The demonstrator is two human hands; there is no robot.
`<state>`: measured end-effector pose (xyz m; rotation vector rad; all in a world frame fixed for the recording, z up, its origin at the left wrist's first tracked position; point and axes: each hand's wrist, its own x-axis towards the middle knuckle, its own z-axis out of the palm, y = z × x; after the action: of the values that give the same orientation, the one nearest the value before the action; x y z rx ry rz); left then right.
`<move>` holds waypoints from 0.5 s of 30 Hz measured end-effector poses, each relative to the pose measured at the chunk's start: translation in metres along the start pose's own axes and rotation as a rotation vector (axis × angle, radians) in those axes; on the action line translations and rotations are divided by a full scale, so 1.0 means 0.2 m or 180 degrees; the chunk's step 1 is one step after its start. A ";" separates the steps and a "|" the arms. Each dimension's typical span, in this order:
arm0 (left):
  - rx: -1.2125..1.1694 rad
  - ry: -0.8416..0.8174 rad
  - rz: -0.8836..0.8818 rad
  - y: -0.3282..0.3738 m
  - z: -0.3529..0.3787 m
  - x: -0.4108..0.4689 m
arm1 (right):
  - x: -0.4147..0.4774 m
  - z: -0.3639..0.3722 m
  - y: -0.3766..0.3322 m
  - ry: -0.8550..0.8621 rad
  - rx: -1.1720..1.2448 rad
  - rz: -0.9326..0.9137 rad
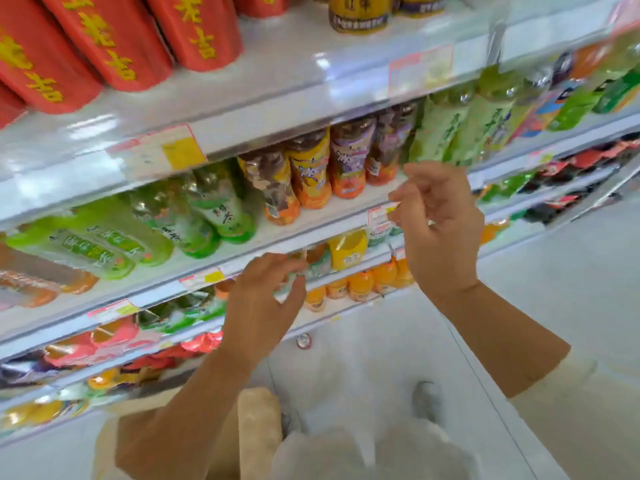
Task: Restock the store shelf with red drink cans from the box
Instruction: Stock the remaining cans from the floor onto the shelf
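My left hand [263, 299] and right hand [440, 230] are empty, loosely curled; I'd reach both down into the brown cardboard box [258, 434], gripping squarely.

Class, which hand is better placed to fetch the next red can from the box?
Probably the left. The left hand is lower, and its forearm passes over the cardboard box at lower left; the right hand is higher and farther right, away from the box.

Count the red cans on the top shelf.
5. The red cans all stand upper left on the top shelf: a sliver at the left edge, three side by side, one behind at the frame's top. More may be hidden behind them.
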<state>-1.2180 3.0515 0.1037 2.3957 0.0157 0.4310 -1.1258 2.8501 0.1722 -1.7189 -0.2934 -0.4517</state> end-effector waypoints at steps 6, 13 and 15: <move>0.0024 -0.1332 -0.1946 -0.39 0.60 -0.45 | -0.52 -0.15 0.81 -0.0794 -0.1227 0.1699; 0.0566 -0.2380 -0.3033 -1.05 1.34 -0.84 | -1.18 -0.08 1.82 -0.1516 -0.1638 0.3198; 0.0825 -0.2301 -0.3325 -1.28 1.56 -0.95 | -1.37 -0.02 2.10 -0.1680 -0.1708 0.3424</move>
<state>-1.2733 3.0235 -0.3385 2.2646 0.9744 -0.9479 -1.1871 2.7787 -0.3193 -2.2023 0.4343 0.7853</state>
